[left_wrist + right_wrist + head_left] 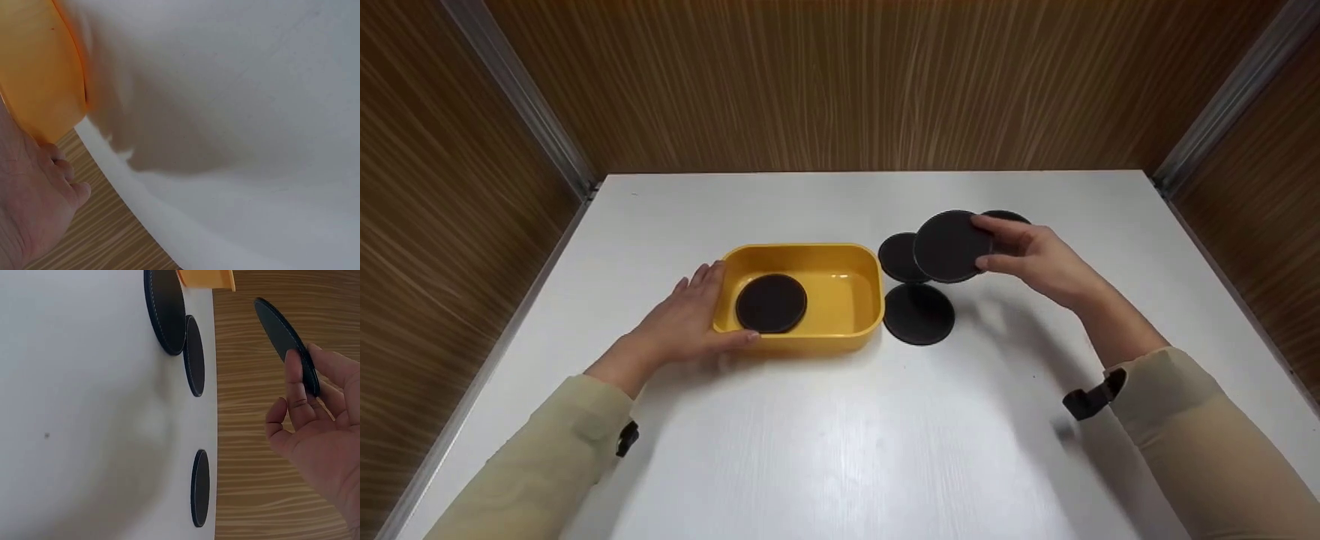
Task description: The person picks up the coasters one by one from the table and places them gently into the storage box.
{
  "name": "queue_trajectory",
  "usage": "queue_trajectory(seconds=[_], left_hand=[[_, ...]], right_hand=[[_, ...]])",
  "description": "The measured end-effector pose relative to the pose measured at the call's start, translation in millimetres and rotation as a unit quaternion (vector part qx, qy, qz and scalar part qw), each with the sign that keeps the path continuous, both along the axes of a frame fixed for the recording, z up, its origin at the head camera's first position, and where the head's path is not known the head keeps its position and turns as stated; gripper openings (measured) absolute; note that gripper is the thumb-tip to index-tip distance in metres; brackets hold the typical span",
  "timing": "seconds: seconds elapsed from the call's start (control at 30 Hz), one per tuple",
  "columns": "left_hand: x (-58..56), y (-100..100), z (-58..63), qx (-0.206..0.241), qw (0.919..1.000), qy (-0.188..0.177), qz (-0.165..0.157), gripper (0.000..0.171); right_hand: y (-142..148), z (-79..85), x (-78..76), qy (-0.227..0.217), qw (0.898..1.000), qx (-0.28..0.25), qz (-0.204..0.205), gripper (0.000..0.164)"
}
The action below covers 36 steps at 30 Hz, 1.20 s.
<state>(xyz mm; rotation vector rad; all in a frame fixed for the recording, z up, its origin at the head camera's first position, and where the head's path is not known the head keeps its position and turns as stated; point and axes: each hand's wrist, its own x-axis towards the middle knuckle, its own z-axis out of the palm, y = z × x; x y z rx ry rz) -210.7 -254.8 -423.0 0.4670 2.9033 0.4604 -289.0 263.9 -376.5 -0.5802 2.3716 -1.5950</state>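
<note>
My right hand [1039, 259] pinches a round black leather coaster [951, 246] by its right edge, above the table. In the right wrist view that coaster [284, 340] is seen nearly edge-on, between thumb and fingers. My left hand [682, 319] holds the left end of a yellow rectangular box [810, 345], its thumb over the front rim. Inside the box, toward the left, lies a dark coaster [771, 303]. Beside the box's right end lie a coaster [919, 314] and another coaster [898, 257], partly covered by the held one. A further coaster [1006, 216] shows behind the right hand.
Everything stands on a white table [825, 442]. A wood-grain panel [840, 82] rises behind it, with more panels on the left and right. Metal corner posts [521, 97] join the panels. Both wrists wear black straps [1095, 397].
</note>
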Motion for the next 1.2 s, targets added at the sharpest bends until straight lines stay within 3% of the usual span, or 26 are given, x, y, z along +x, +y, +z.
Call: queue_trajectory(seconds=[0.6,1.2], left_hand=[[1.0,0,1.3,0.002,1.0000,-0.005,0.002,0.133],[-0.3,-1,0.9,-0.003,0.9999,-0.015,0.008,0.135]], right_hand=[[-62,5.5,-1.2,0.010,0.999,0.003,0.034,0.065],[-127,5.3,0.2,-0.025,0.996,-0.033,0.083,0.061]])
